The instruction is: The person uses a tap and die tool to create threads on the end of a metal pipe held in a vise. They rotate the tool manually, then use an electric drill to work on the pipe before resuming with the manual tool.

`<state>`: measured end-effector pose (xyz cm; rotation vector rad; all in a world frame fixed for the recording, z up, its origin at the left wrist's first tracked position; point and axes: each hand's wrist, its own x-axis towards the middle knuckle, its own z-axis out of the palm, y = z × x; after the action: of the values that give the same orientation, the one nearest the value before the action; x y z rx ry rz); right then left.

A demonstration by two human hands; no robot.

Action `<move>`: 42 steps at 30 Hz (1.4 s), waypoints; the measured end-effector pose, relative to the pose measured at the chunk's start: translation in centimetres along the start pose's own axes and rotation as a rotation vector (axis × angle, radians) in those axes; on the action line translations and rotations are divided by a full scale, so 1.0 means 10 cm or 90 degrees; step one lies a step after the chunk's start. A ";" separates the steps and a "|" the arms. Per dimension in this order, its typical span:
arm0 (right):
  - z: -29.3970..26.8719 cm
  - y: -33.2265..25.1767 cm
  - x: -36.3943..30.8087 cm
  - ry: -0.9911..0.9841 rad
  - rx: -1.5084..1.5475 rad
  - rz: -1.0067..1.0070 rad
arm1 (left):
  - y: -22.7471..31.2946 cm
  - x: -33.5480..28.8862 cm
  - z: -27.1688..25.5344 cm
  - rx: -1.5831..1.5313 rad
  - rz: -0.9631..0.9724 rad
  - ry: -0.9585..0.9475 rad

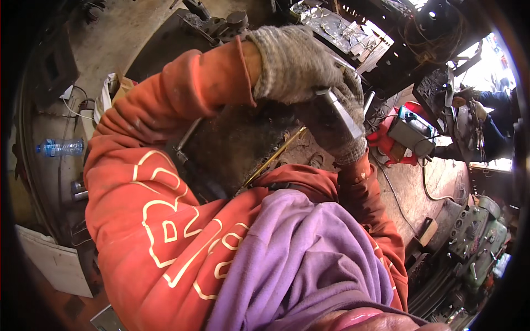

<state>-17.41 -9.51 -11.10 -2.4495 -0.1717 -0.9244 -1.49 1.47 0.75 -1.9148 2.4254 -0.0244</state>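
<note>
My left hand (295,63), in a grey knitted work glove, reaches across in front of my chest. Its fingers curl down out of sight beside the right hand, so what they grip is hidden. Close against it is my right hand (345,140), gloved the same way and partly blurred. A short, flat-sided grey metal bar (341,115) lies across the right glove, which appears closed round it. Just beyond the right glove a thin bright metal rod (369,102) sticks up; whether it joins the bar I cannot tell. Below the hands is a dark, dirty surface (243,140).
A long yellow strip (276,155) slants below my hands. To the right are a grey metal box (411,132) on something red, cables, and a green machine (477,237) with levers. A plastic bottle (62,147) lies at left. Another person's dark sleeve (497,129) shows far right.
</note>
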 end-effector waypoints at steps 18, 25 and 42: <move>-0.08 1.22 -0.84 0.310 0.118 0.413 | 0.64 -1.83 1.43 -0.329 -0.865 0.073; 0.41 2.39 -1.30 0.081 0.542 0.876 | 1.10 -2.24 2.28 -0.271 -1.100 -0.039; -0.73 1.94 0.16 -0.011 0.371 0.323 | 1.25 0.46 3.54 -0.432 -0.938 0.075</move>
<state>-14.86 -29.99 -13.49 -1.8293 0.1536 -0.5306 -12.96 0.63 -35.33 -3.4801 0.4953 0.6696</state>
